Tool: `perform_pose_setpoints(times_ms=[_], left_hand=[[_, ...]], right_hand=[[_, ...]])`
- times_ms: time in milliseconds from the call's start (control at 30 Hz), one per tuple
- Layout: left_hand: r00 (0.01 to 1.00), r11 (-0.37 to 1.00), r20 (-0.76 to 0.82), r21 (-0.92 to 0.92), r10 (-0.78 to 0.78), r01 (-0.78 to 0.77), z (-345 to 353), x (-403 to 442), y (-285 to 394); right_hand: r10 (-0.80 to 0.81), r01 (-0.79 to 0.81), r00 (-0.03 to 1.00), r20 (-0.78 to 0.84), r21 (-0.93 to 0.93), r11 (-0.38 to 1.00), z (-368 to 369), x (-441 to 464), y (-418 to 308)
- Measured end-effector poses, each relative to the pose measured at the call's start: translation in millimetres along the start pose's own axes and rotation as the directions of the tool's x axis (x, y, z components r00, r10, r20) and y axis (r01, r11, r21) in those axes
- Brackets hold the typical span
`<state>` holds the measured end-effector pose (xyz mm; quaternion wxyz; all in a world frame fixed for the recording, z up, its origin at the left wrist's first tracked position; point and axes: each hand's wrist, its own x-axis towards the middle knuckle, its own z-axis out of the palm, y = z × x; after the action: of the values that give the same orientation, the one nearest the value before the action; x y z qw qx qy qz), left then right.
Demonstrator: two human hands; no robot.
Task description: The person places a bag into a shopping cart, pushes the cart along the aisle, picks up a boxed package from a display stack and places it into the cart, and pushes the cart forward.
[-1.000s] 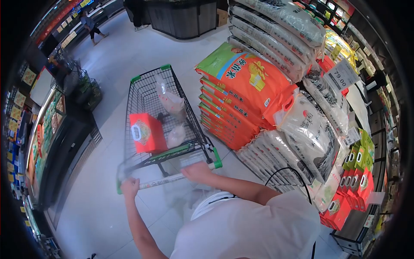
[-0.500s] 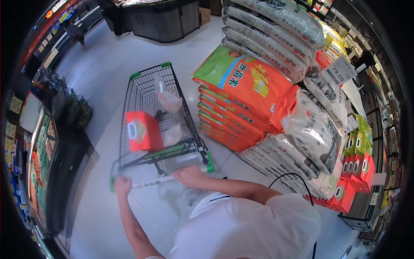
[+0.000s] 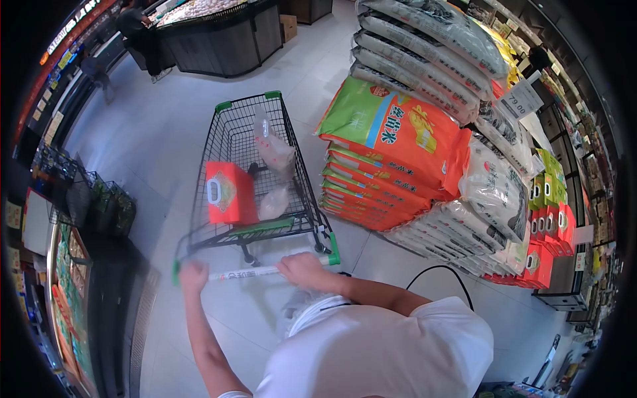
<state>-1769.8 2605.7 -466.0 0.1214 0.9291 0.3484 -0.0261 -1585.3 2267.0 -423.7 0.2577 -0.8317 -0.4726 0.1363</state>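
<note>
A black wire shopping cart (image 3: 302, 169) with green corners stands in front of me. My left hand (image 3: 194, 276) is wrapped round the left end of its white push handle (image 3: 245, 272). Toward the handle's right end, my right hand (image 3: 304, 271) is closed on the same bar. Inside the cart, a red gift box (image 3: 230, 192) with a white carry grip sits at the left. Two clear plastic bags lie to its right: a larger bag with pale contents (image 3: 275, 154) farther forward and a smaller pale bag (image 3: 273, 202) nearer me. What the bags contain is unclear.
Stacked orange-and-green rice sacks (image 3: 391, 129) and white rice sacks (image 3: 494, 189) stand close on the cart's right. A dark display counter (image 3: 212, 46) is ahead, with a person (image 3: 141, 40) beside it. On the left is a refrigerated case (image 3: 70, 292); tiled floor (image 3: 166, 119) lies between.
The view has shifted, so the cart and rice sacks appear slightly farther right and the counter farther left. Both hands keep their hold on the handle.
</note>
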Motion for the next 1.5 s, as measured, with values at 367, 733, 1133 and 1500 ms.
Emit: perform_pose_setpoints(times_ms=[367,733,1133,1500], left_hand=[[0.990,0.988,-0.021,-0.065,0.140,-0.141,-3,117,-27],[0.963,0.964,-0.117,-0.079,0.243,-0.253,-5,218,-28],[0.927,0.927,-0.019,0.031,0.376,-0.375,-30,345,-10],[0.860,0.859,0.047,0.051,0.507,-0.509,-29,461,3]], right_hand=[[0.069,-0.075,0.985,-0.156,-0.032,0.997,14,75,-9],[0.232,-0.237,0.968,-0.098,-0.050,0.970,9,144,-6],[0.245,-0.251,0.960,-0.134,-0.026,0.968,14,233,10],[0.327,-0.327,0.937,-0.124,0.016,0.945,2,307,26]])
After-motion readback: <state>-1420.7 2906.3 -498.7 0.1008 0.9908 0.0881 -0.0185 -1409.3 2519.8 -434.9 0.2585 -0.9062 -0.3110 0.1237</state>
